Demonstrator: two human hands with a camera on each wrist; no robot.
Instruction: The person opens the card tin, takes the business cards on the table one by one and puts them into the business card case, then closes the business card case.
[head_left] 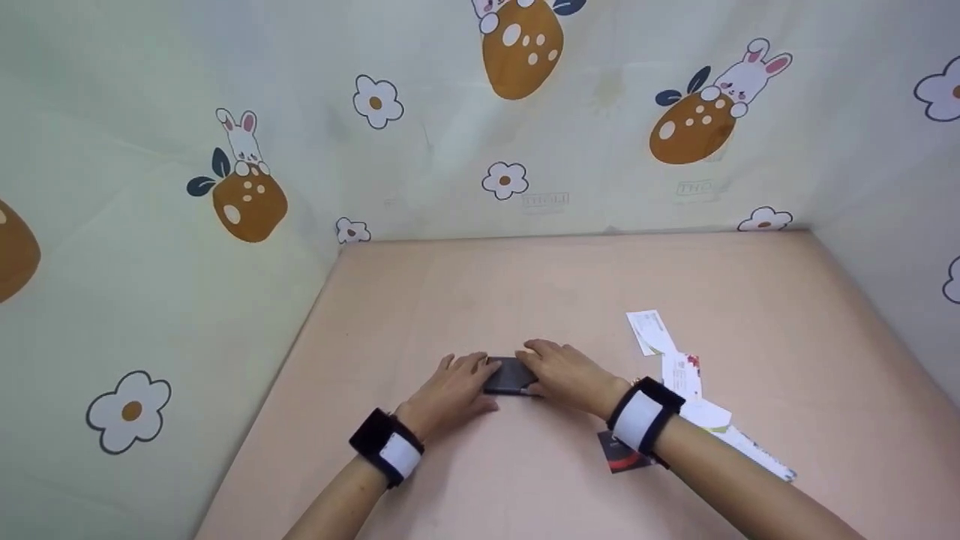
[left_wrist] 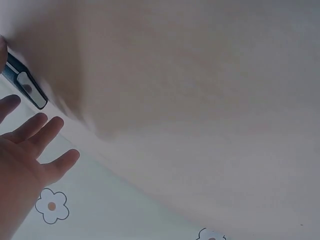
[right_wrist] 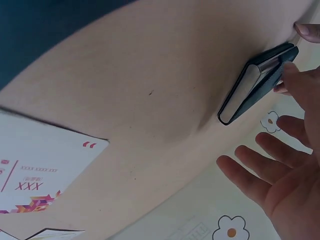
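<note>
A flat dark card holder (head_left: 508, 377) with a bright metal edge lies low over the table, between my two hands. My left hand (head_left: 451, 391) holds its left end, index fingertip on the top and thumb near the front edge. At the opposite end, my right hand (head_left: 571, 378) grips with index finger at the back corner and thumb at the front corner. Up close in the right wrist view, the holder (right_wrist: 241, 95) shows its silvery side between dark covers. The remaining right-hand fingers spread away from it. In the left wrist view, the holder's end (left_wrist: 32, 91) shows beside the fingers.
White business cards (head_left: 681, 377) run in an overlapping line along the right, partly behind my right forearm. A black and red card (head_left: 624, 457) lies below the right wrist strap. Patterned cloth walls (head_left: 450, 150) border the peach tabletop (head_left: 450, 300).
</note>
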